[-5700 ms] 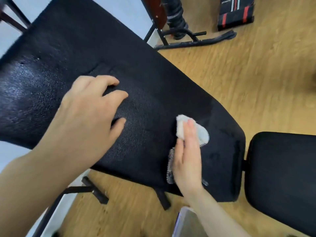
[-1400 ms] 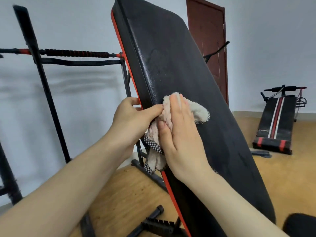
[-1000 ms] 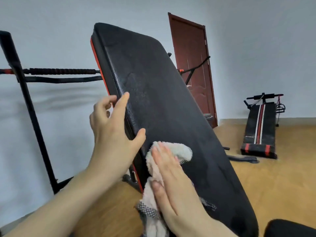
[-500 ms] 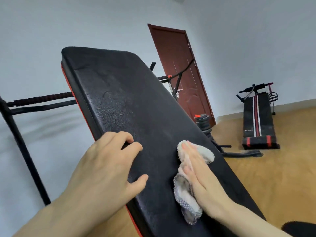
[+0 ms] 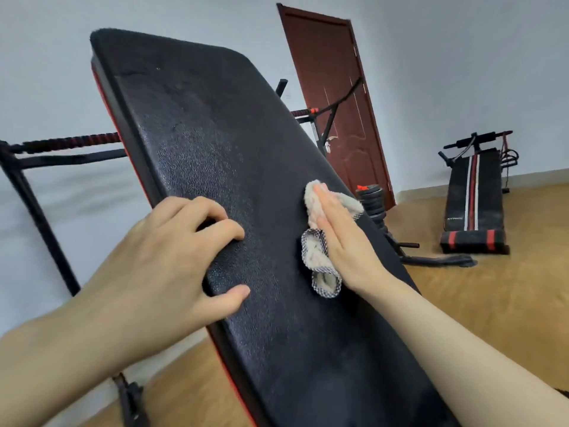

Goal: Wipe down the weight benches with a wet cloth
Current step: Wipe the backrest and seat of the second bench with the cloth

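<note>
Under the right hand lies the cloth — fingers straight and together, palm pressing it flat onto the black bench pad, which tilts up and away. A checkered-edged fold spills out on the thumb side, and a fluffy corner peeks past the fingertips. Left of that hand, well apart, the left hand rests on the pad by its red-trimmed edge, fingers bent, thumb spread, grasping nothing. Beyond the right hand — a brown door, and further right a striped sit-up bench on the wooden floor.
</note>
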